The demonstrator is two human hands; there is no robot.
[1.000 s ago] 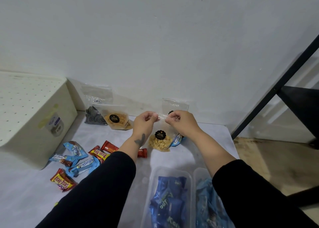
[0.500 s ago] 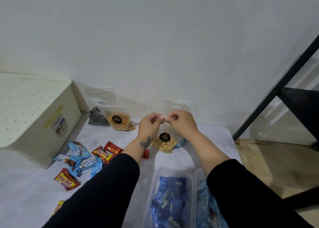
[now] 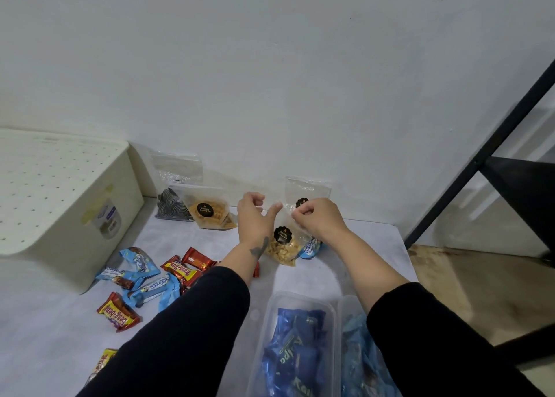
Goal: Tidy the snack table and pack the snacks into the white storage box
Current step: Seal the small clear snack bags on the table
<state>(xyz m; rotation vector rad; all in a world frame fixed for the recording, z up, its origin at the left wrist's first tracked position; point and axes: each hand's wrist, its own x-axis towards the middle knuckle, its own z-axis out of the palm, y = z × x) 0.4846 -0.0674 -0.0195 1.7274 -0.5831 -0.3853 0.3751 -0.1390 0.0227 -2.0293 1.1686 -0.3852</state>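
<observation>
A clear zip bag of pale nuts (image 3: 281, 248) with a black round sticker stands on the white table (image 3: 210, 237) near the wall. My right hand (image 3: 316, 219) pinches its top edge from the right. Just left of the bag, my left hand (image 3: 254, 216) has its fingers loosely curled and holds nothing; its thumb points at the bag's top. The white storage box (image 3: 69, 216), lid on and dotted with holes, sits at the far left. Loose blue wafer packs (image 3: 144, 272) and red Beng-Beng bars (image 3: 180, 272) lie between box and arms.
Against the wall lean a bag of dark spiral biscuits (image 3: 172, 209), a bag of orange snacks (image 3: 210, 215) and another clear bag (image 3: 309, 188). Two clear tubs (image 3: 300, 300) of blue packs sit at the front. A black metal frame (image 3: 480, 156) stands right of the table edge.
Both hands were pinching the nut bag's top together. My left hand has now let go and drawn a little left, while my right hand keeps its grip.
</observation>
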